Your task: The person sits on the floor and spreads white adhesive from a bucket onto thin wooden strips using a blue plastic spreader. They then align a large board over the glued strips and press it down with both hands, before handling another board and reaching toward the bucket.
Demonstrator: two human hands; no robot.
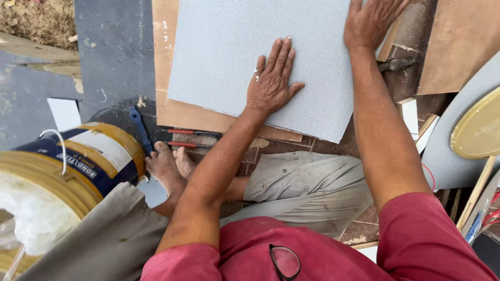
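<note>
A large light-grey textured sheet [229,47] lies on a brown board [179,112] on the floor in front of me. My left hand [272,78] presses flat on the sheet near its lower edge, fingers spread. My right hand [371,21] rests palm down on the sheet's right edge near the top. Neither hand holds anything. I sit cross-legged, bare feet [166,166] below the board.
A yellow and blue bucket [78,161] with a white plastic liner stands at the left. Two red pencils [182,138] and a blue tool [140,127] lie beside the board. Wood offcuts [458,41], a round yellow lid [479,127] and a grey panel sit at the right.
</note>
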